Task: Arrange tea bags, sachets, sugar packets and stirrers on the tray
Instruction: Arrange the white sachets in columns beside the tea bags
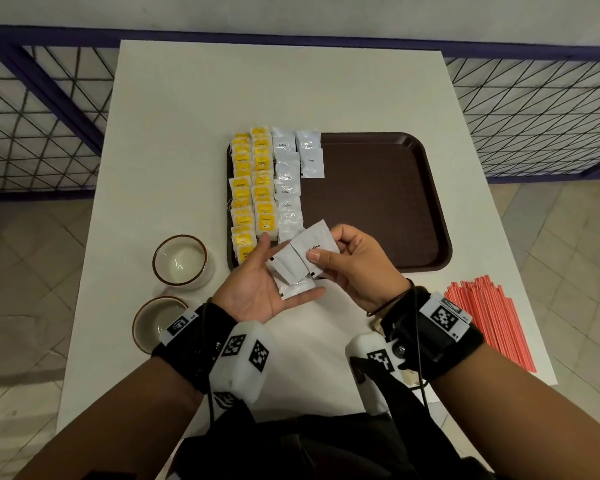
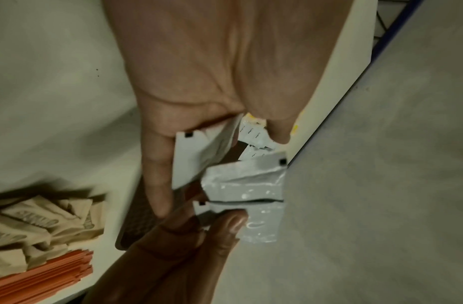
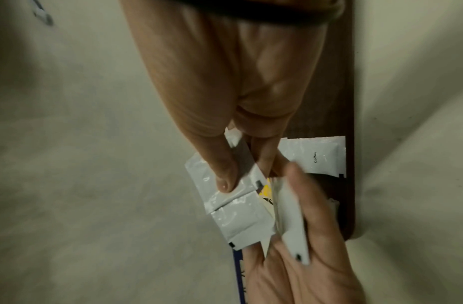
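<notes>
On the left part of the brown tray [image 1: 378,202] lie two columns of yellow tea bags [image 1: 253,188]. Beside them is a column of white coffee sachets [image 1: 286,181], then two more. My left hand [image 1: 291,265] is palm up over the tray's near left corner, fingers straight, with several white sachets [image 1: 288,271] lying on it. My right hand [image 1: 326,245] pinches one sachet marked Coffee [image 1: 314,240] between thumb and fingers, just above that pile. In the right wrist view the thumb presses on this sachet [image 3: 225,197].
A bundle of orange-red stirrers [image 1: 489,317] lies on the white table to the right of my right wrist. Brown sugar packets [image 2: 38,222] are piled near them. Two bowls [image 1: 180,259] [image 1: 156,322] stand left of the tray. The tray's right half is bare.
</notes>
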The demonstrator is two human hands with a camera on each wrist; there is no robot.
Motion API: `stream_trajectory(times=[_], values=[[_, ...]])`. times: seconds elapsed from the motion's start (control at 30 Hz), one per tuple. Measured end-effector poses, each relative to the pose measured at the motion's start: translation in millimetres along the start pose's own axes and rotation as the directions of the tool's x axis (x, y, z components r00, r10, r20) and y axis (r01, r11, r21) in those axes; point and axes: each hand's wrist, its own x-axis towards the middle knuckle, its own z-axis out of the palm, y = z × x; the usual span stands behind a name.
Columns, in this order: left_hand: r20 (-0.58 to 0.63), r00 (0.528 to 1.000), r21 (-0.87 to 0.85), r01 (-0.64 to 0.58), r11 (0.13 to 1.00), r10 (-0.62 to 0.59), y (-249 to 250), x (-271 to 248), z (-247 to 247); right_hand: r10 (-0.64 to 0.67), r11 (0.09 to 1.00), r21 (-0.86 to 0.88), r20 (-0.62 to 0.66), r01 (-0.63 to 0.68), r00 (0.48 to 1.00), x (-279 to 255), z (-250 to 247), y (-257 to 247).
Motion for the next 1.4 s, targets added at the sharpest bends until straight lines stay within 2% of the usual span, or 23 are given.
stream_trajectory(times=[0.07, 0.17, 0.27, 0.33, 0.37, 0.43, 0.57, 0.63, 0.8, 0.9, 1.03, 1.13, 1.2, 1.23, 1.33, 1.37, 1.4], values=[[-0.002, 1.000, -0.003, 0.008, 1.000, -0.008, 3, 0, -2, 0.027, 0.996, -0.087, -0.030, -0.029, 0.999, -1, -1, -7], [0.019, 0.999, 0.070, 0.049, 0.996, -0.050, 4, 0, -3, 0.001, 0.946, -0.324, -0.054, -0.019, 0.999, -1, 0, -14], [0.077, 0.993, 0.159, 0.071, 0.985, -0.084, -2, 0, 0, -0.096, 0.769, -0.635, 0.004, 0.076, 0.995, 0, 6, -17], [0.092, 0.993, 0.146, 0.060, 0.988, -0.074, -4, 0, 2, -0.162, 0.669, -0.733, 0.022, 0.126, 0.987, 3, 9, -17], [0.093, 0.993, 0.136, 0.059, 0.989, -0.073, -4, 1, 1, -0.197, 0.656, -0.743, 0.005, 0.135, 0.980, 4, 9, -18], [0.083, 0.994, 0.120, 0.057, 0.991, -0.067, -3, 4, -2, -0.239, 0.684, -0.716, -0.041, 0.138, 0.970, 5, 5, -21], [0.047, 0.999, 0.121, -0.018, 0.992, 0.013, -3, 7, -6, -0.170, 0.850, -0.520, -0.120, 0.084, 0.978, 2, -3, -28], [0.044, 0.996, 0.128, -0.083, 0.988, 0.078, -4, 7, -8, -0.141, 0.894, -0.441, -0.113, 0.077, 0.983, -1, -8, -30], [0.045, 0.987, 0.063, -0.156, 0.986, 0.154, -3, 11, -11, -0.077, 0.957, -0.288, -0.113, 0.041, 0.991, -8, -14, -31], [0.056, 0.983, 0.071, -0.178, 0.981, 0.174, -2, 11, -9, -0.077, 0.965, -0.257, -0.113, 0.046, 0.991, -11, -15, -31], [0.058, 0.974, 0.087, -0.225, 0.970, 0.221, -4, 12, -4, -0.088, 0.951, -0.305, -0.118, 0.048, 0.989, -13, -9, -32], [0.144, 0.964, 0.109, -0.240, 0.965, 0.224, -8, 13, 0, -0.024, 0.954, -0.300, -0.124, -0.015, 0.992, -13, 5, -22], [0.124, 0.969, 0.167, -0.232, 0.958, 0.213, -9, 14, 2, 0.017, 0.932, -0.358, -0.121, -0.060, 0.992, -12, 14, -15], [0.097, 0.969, 0.229, -0.242, 0.943, 0.226, -11, 15, 3, 0.013, 0.892, -0.449, -0.104, -0.059, 0.994, -12, 15, -13], [0.029, 0.953, 0.329, -0.294, 0.898, 0.301, -14, 17, 4, -0.072, 0.644, -0.765, -0.063, -0.002, 0.995, -10, 15, -14], [0.023, 0.943, 0.331, -0.319, 0.888, 0.331, -14, 17, 5, -0.110, 0.618, -0.786, -0.078, 0.007, 0.991, -10, 13, -13], [0.030, 0.933, 0.334, -0.347, 0.876, 0.358, -14, 16, 6, -0.138, 0.637, -0.771, -0.105, 0.007, 0.985, -9, 12, -11]])
